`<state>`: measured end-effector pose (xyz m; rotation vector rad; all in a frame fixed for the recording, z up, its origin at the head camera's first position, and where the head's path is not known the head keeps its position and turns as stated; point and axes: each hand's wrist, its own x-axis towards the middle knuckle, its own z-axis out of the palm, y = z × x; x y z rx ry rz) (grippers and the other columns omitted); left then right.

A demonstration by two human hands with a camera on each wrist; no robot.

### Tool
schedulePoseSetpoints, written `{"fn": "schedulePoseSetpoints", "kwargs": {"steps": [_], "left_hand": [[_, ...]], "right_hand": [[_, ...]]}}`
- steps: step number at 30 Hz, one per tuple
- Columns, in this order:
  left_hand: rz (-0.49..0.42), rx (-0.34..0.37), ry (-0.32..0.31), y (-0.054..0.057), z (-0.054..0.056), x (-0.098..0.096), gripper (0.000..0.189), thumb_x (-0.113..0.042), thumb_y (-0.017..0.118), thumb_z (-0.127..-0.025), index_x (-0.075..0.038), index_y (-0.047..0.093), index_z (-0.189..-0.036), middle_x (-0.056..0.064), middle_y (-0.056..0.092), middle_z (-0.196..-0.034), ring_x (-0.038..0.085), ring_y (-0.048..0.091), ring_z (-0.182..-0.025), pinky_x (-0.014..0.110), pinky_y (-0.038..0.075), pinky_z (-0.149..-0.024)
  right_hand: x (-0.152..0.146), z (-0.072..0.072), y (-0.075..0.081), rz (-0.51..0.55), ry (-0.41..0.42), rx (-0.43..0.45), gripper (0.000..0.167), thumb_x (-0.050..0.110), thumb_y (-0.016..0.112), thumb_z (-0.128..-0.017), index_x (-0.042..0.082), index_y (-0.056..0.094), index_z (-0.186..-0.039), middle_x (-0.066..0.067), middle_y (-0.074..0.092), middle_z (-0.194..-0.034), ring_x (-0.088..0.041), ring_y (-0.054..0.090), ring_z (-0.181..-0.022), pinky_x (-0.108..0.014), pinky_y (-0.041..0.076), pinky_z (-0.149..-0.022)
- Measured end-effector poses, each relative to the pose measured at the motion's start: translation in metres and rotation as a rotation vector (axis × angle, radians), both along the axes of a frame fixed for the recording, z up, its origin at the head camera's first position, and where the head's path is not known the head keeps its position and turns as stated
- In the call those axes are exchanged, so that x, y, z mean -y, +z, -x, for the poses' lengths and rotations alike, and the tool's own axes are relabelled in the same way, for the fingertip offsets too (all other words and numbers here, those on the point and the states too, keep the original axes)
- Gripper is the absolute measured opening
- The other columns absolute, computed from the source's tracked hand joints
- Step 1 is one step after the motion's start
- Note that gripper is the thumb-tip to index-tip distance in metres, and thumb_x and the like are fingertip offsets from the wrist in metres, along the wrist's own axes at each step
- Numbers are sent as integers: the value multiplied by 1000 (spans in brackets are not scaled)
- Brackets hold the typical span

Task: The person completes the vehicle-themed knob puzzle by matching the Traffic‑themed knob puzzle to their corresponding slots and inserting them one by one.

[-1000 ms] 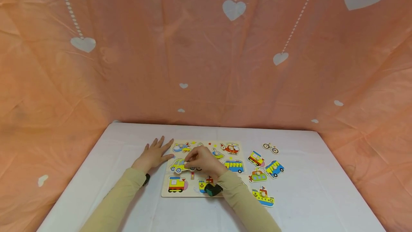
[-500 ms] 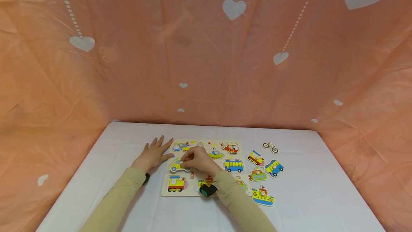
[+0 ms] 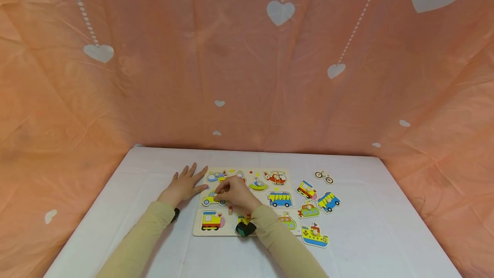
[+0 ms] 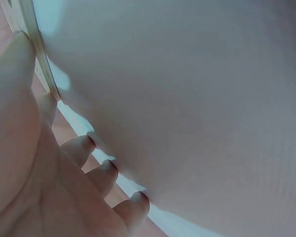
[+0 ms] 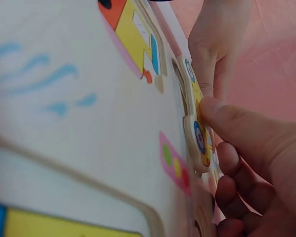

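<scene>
A wooden puzzle board with printed vehicles lies on the table. My right hand pinches the yellow car puzzle piece by its knob, over the board's left side. In the right wrist view the car piece stands slightly proud of the board, its edge showing beside the recess. My left hand is spread flat with straight fingers at the board's left edge. In the left wrist view its thumb and index fingertip touch the board's wooden edge. The right hand hides the board's middle.
Right of the board lie loose pieces: a bicycle, a train, a bus, a submarine and a ship. A pink curtain hangs behind the white table.
My right hand has moved a little left with the car piece, which has come down over the board's left car spot. The left hand has stayed still.
</scene>
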<state>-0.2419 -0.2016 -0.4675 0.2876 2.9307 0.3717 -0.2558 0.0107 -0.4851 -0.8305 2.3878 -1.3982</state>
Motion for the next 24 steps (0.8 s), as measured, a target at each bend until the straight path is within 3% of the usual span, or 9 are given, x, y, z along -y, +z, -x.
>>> {"fn": "schedulePoseSetpoints", "kwargs": {"steps": [19, 24], "left_hand": [[13, -5, -3, 0, 0, -1, 70, -48, 54, -94, -14, 30, -151, 29, 18, -152, 53, 16, -136, 70, 14, -104], [13, -12, -13, -1, 2, 0, 71, -49, 54, -94, -14, 30, -151, 29, 19, -152, 53, 16, -136, 70, 14, -104]], "right_hand": [[1, 0, -1, -10, -38, 22, 7, 16, 80, -78, 14, 75, -83, 5, 60, -72, -11, 49, -63, -21, 40, -53], [2, 2, -2, -33, -37, -9, 7, 17, 80, -79, 14, 76, -82, 7, 60, -73, -10, 48, -62, -20, 39, -54]]}}
